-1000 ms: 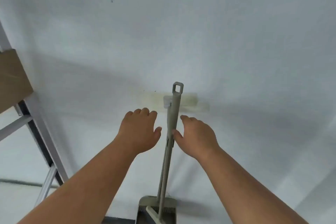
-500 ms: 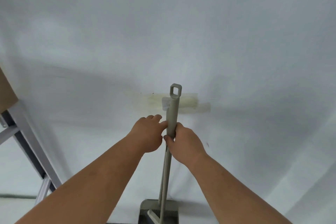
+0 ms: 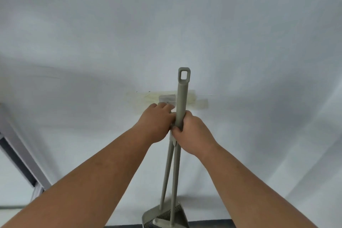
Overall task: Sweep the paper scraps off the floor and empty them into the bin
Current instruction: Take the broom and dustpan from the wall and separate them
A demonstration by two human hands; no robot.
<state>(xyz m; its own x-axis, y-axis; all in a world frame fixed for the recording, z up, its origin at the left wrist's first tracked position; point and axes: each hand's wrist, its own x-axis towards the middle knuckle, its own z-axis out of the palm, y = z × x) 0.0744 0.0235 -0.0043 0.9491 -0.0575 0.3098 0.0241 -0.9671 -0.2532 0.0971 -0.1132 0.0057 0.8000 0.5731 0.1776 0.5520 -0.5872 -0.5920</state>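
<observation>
- White wall behind; taped patch on it.
- Broom handle: upright, long axis vertical, dead centre between both hands.
- Dustpan: standing at floor's wall edge.
- Right hand gripping handle; left hand pressed alongside, grip unclear.

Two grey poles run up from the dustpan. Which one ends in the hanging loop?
The thicker right-hand pole, gripped by the right hand; the thinner pole stops at the hands.

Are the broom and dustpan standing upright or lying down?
Upright against the wall: both handles rise from the dustpan, gripped by the left hand and right hand.
</observation>
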